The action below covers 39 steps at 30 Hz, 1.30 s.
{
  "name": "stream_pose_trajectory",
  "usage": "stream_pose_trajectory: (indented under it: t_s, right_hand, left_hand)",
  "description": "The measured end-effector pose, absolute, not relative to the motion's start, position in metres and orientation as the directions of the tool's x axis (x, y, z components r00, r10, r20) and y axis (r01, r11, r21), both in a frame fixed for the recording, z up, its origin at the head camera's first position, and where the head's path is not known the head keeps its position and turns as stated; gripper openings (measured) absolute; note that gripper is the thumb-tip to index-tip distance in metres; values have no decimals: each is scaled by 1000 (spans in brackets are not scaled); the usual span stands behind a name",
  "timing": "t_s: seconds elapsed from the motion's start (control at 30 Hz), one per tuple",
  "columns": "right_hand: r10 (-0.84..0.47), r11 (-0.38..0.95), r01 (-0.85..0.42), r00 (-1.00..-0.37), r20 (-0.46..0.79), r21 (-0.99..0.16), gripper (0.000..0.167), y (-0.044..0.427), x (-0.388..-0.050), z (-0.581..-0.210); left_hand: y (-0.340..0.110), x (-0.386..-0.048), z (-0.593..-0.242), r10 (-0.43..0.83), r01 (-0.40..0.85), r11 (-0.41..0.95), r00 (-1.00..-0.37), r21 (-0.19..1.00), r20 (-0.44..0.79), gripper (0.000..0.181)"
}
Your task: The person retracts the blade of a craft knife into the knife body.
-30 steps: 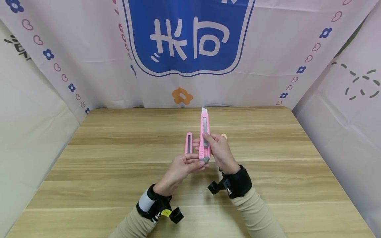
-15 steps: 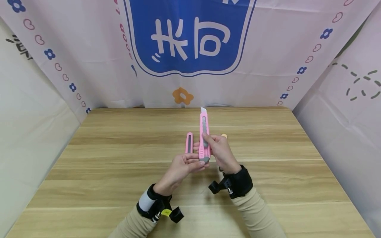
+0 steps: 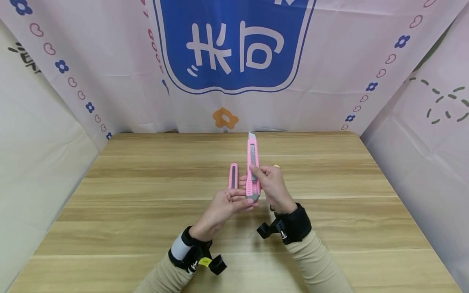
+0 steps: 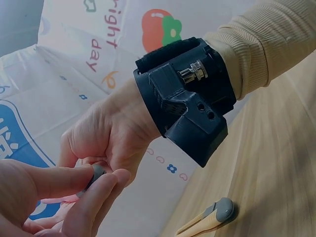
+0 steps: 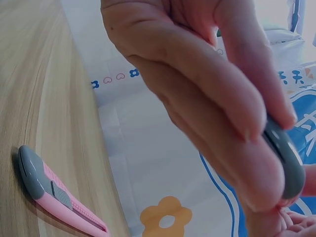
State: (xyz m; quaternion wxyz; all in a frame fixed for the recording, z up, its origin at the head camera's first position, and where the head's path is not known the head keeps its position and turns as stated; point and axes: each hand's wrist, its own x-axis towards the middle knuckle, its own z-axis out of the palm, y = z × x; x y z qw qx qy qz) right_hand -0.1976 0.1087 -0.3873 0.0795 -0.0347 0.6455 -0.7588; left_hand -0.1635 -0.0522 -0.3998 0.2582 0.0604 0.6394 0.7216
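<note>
Both hands hold a pink utility knife [image 3: 249, 152] upright, in the middle of the head view, with a short length of blade [image 3: 251, 136] showing at its top. My left hand [image 3: 224, 205] pinches its grey butt end [image 3: 253, 197] between thumb and fingers. Lying against the grey slider, the thumb of my right hand [image 3: 274, 187] presses from the front, and the other fingers go behind the body. In the right wrist view the pinched grey end [image 5: 291, 170] appears close up, while most of the knife is hidden by fingers.
On the wooden table [image 3: 128, 219] lies a second pink utility knife [image 3: 233, 177], left of the held one. A yellow utility knife [image 4: 212, 217] with a grey end rests beneath my right hand, mostly covered in the head view. A printed white cloth [image 3: 311, 110] hangs behind the table.
</note>
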Motion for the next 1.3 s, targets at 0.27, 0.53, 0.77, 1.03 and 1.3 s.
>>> stream_pose_trajectory:
  t_s: [0.27,0.53,0.77,1.03,1.3]
  right_hand:
    - [-138,-117,71,-989,-55,-991,40,109,-198,-386]
    - [-154,-130,71,-987,-51,-989,40,109,-198,-387]
    - [-184,-157,75,-982,-46,-985,41,109,-197,-387]
    - [-191,-165,89,-980,-56,-982,40,111,-197,-385]
    - [-207,-130,102,-976,-73,-986,37,113,-198,-386]
  left_hand:
    - [-53,-163,-399,461,-301,-58,-854,952,-242,34]
    - [-54,-162,-398,451,-299,-48,-858,953,-246,34]
    - [-54,-162,-397,448,-297,-52,-860,954,-244,33]
    - [-54,-163,-397,444,-308,-56,-860,950,-252,34]
    - [-55,-164,-397,444,-320,-57,-857,946,-263,36]
